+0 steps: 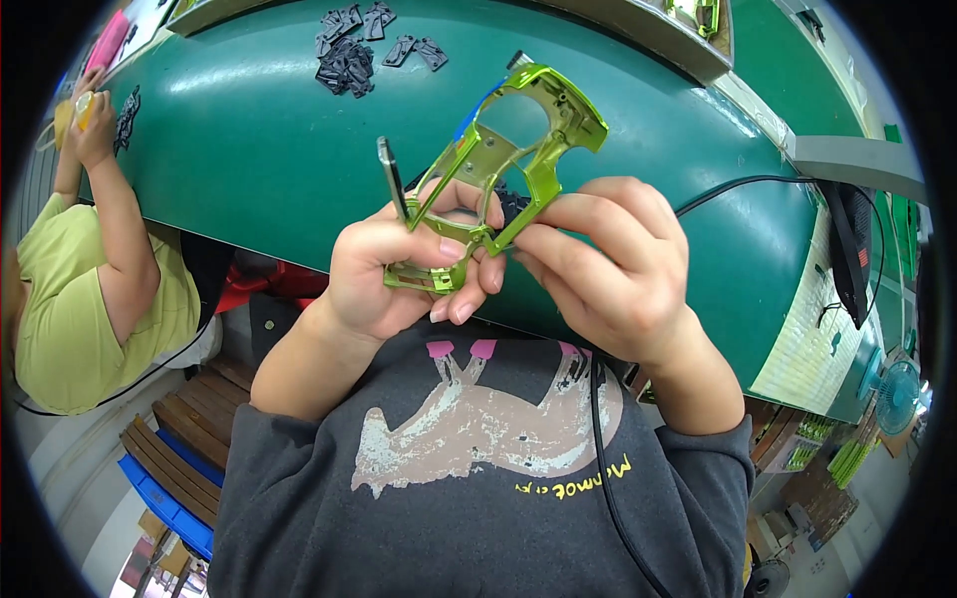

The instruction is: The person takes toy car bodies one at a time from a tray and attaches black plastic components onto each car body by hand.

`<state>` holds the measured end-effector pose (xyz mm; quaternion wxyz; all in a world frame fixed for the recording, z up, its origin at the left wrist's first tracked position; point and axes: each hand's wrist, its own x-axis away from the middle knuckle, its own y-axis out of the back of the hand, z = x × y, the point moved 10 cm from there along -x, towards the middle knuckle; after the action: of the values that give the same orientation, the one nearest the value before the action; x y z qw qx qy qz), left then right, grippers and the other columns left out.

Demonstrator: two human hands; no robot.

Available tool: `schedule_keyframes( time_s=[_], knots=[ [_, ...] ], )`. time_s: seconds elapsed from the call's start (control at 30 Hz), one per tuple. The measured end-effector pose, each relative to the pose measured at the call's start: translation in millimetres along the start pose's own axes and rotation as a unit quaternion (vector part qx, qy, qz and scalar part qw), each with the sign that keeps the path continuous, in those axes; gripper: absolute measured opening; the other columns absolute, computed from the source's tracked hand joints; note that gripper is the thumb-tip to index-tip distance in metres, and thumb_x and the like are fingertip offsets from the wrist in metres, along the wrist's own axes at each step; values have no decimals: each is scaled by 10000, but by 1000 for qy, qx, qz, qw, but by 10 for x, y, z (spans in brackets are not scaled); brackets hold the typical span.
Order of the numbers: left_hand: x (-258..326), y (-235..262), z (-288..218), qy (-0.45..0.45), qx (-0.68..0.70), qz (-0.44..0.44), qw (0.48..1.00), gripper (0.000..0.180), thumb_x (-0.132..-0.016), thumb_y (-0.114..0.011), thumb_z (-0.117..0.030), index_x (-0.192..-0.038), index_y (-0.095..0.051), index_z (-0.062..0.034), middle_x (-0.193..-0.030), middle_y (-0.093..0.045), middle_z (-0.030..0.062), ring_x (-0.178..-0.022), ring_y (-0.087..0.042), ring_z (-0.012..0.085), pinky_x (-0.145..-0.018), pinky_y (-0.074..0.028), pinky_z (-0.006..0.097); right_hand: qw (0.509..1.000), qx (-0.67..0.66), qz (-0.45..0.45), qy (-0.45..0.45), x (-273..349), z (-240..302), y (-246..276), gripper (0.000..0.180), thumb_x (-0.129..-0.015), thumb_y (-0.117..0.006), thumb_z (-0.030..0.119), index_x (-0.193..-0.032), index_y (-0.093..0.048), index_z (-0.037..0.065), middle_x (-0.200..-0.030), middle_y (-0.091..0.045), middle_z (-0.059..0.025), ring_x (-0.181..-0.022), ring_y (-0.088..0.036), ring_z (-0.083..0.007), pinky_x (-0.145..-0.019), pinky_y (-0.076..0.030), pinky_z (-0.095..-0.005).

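A shiny lime-green plastic shell [543, 184], which looks like a toy car body with open window gaps, is tilted up above the table. My left hand [364, 259] is wrapped round its lower left end, thumb on top and fingers beneath. The thumb and fingers of my right hand [618, 264] are pinched together at the shell's lower right edge; whether a small part sits between them is hidden. Small black plastic parts [512, 203] show behind the shell, near my right fingertips. Farther off lies a heap of similar black parts [346, 68], with a few separate pieces [414, 52] to its right.
The green tabletop [239, 130] spreads ahead. A grey box [658, 40] with green shells stands at the far right. A black cable [748, 181] runs right, near a bag and a small fan [895, 392]. At left, a co-worker in lime [75, 299] holds something yellow.
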<state>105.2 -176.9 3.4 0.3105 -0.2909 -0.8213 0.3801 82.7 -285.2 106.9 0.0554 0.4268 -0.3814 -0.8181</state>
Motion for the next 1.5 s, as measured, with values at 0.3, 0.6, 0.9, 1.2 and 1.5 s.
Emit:
schedule_keyframes(
  time_s=[0.3, 0.6, 0.9, 1.2, 1.5],
  knots=[
    [-16, 15, 178, 73, 90, -26, 993, 374, -806, -480, -142, -1125, -511, 49, -843, -620, 262, -551, -609, 268, -427, -443, 284, 998, 57, -8, 12, 81, 49, -94, 212, -627, -644, 125, -821, -670, 42, -798, -608, -23, -712, -584, -171, -585, -431, -301],
    [9, 118, 161, 66, 102, -54, 991, 384, -807, -472, -157, -1122, -521, 58, -847, -614, 265, -544, -601, 272, -424, -436, 287, 1000, -20, 7, -22, 96, -43, -178, 290, -615, -770, 40, -896, -697, 48, -855, -657, -59, -719, -612, -232, -600, -478, -337],
    [132, -58, -146, -48, -61, 30, 997, 412, -832, -555, -76, -1208, -457, 60, -886, -634, 269, -581, -634, 240, -448, -463, 248, 850, -392, 13, -353, 270, -738, -148, 197, -825, -735, 53, -1015, -701, 10, -1038, -681, -79, -929, -651, -132, -766, -528, -267],
    [378, -800, -351, -316, -685, 110, 647, 382, -654, -669, 61, -1027, -619, -4, -903, -636, 157, -682, -635, 311, -579, -504, 384, 867, -413, 119, -251, 143, -456, -250, 178, -770, -754, -8, -948, -736, -4, -903, -711, -109, -834, -675, -202, -742, -525, -296],
    [457, -735, -381, -346, -656, 100, 663, 613, -656, -760, 5, -1204, -485, -9, -949, -649, 153, -670, -637, 302, -597, -502, 392, 943, -293, 78, -133, 48, -271, -137, 192, -696, -800, 18, -872, -726, 33, -805, -698, -93, -725, -679, -241, -635, -531, -328]
  ],
)
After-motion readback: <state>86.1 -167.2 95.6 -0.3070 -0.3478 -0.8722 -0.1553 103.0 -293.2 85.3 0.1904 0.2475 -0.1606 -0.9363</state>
